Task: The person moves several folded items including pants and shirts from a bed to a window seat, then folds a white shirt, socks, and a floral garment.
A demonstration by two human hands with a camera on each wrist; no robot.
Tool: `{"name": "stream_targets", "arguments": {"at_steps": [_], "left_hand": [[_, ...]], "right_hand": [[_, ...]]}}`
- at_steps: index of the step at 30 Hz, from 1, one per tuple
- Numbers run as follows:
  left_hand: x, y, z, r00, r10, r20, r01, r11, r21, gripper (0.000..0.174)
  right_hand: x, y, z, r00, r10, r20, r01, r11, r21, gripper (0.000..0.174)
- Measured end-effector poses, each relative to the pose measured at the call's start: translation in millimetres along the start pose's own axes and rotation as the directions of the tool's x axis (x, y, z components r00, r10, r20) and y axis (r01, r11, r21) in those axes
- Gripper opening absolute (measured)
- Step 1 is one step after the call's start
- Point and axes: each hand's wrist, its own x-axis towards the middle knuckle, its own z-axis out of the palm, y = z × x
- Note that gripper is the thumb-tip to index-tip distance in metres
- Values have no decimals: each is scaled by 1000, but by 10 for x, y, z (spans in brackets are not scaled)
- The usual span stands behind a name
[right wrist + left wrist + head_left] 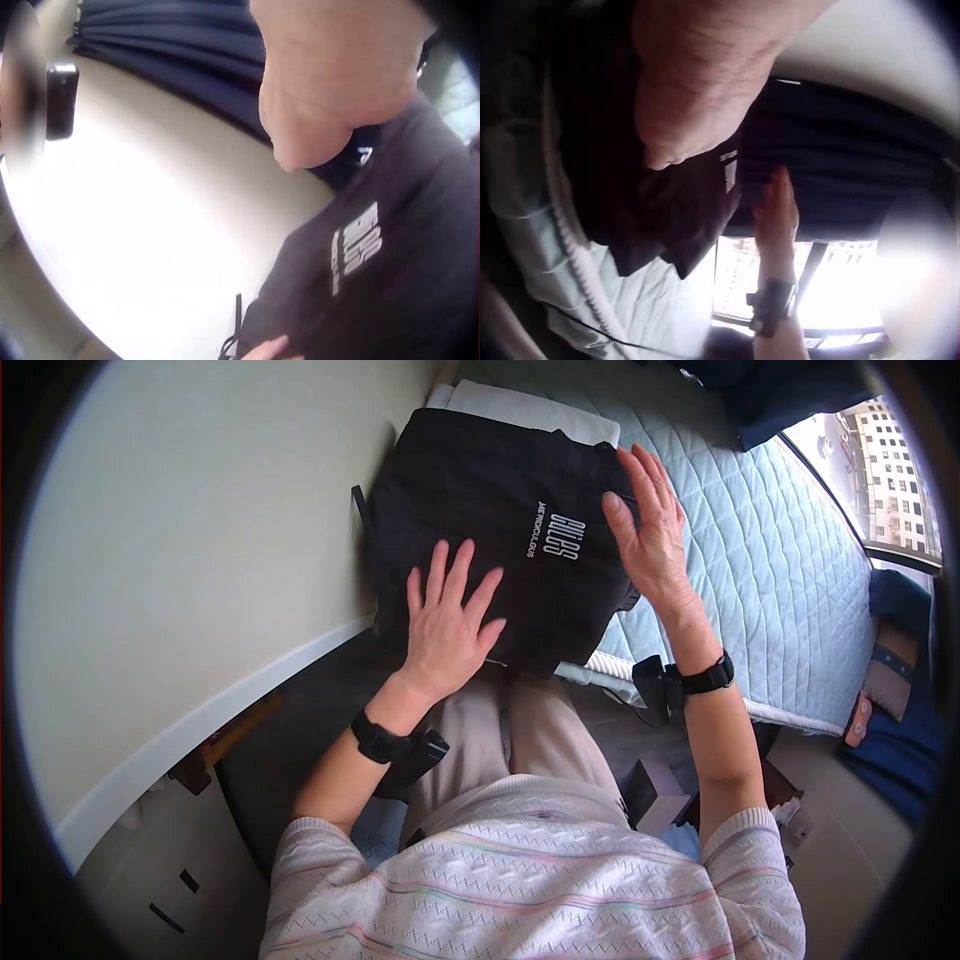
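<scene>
The left grip (445,630) and right grip (652,545) touch one black garment (480,490).

Plain off-white wall (200,510) on left of head view, white baseboard (230,715) along its foot. Dark grey floor (285,745) below. Bed (770,590) right of wall, pale blue-green quilted cover, ribbed white edging on the near side. Window (885,470) at upper right, multi-storey building (890,450) outside. Navy curtain (790,395) at top, near window. Daylight comes in there, blown out to white in left wrist view
</scene>
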Motion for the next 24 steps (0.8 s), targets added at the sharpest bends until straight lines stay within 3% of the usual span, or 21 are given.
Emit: {"name": "stream_targets", "arguments": {"at_steps": [1, 3, 4, 5, 6, 7, 8, 9, 10, 11, 13, 15, 17, 19, 21, 24], "left_hand": [[-274, -94, 90, 994, -5, 105, 4, 1000, 13, 62], [-721, -250, 82, 974, -83, 209, 70, 995, 72, 65], [-851, -353, 53, 978, -121, 170, 106, 990, 90, 63], [-884, -414, -48, 977, -165, 136, 155, 984, 85, 58], [-901, -518, -69, 983, -175, 61, 174, 985, 7, 55], [-911, -594, -64, 982, -190, -9, 188, 979, -76, 51], [-864, -584, -97, 982, -191, -6, 190, 979, -79, 51], [-751, -526, -162, 991, -111, -72, 103, 989, -102, 48], [-598, -446, -222, 989, -34, -144, 16, 992, -121, 46], [-417, -334, -236, 987, 12, -159, -26, 996, -90, 40], [-63, -222, -149, 990, 47, -135, -45, 999, 15, 43], [208, -336, 1, 986, -4, -165, 19, 995, 95, 46], [401, -564, 238, 975, -102, -196, 145, 964, 223, 56], [487, -738, 387, 961, -152, -232, 187, 972, 139, 57], [543, -706, 419, 960, -129, -247, 160, 981, 109, 57], [575, -642, 383, 955, -142, -259, 175, 979, 107, 56]], "right_hand": [[23, -144, 81, 1000, -17, 10, 17, 999, -47, 50], [-194, -414, 359, 962, -160, 221, 189, 975, -115, 50], [-437, -545, 448, 830, -323, 455, 391, 918, -62, 49], [-722, -659, 505, 617, -457, 640, 568, 822, 39, 49], [-1080, -720, 554, 415, -590, 693, 614, 743, 265, 45], [-1309, -789, 516, 68, -564, 823, 389, 775, 498, 44], [-1154, -955, 287, -232, -372, 899, -48, 927, 371, 40], [-1108, -955, 226, -235, -366, 900, -51, 930, 365, 40], [-1017, -884, 183, 108, -375, 921, 48, 927, 372, 41], [-886, -825, 151, 436, -373, 819, 151, 928, 341, 41], [-403, -787, 49, 776, -418, 471, 372, 908, 193, 43], [-153, -715, 90, 855, -356, 378, 387, 922, -6, 50], [-125, -310, 285, 923, -176, 343, 257, 944, -207, 52], [-253, 253, 380, 961, 69, 269, 27, 941, -336, 57], [-401, 609, 399, 928, 289, 236, -198, 918, -344, 64], [-488, 729, 389, 920, 327, 217, -282, 935, -213, 71]]}}
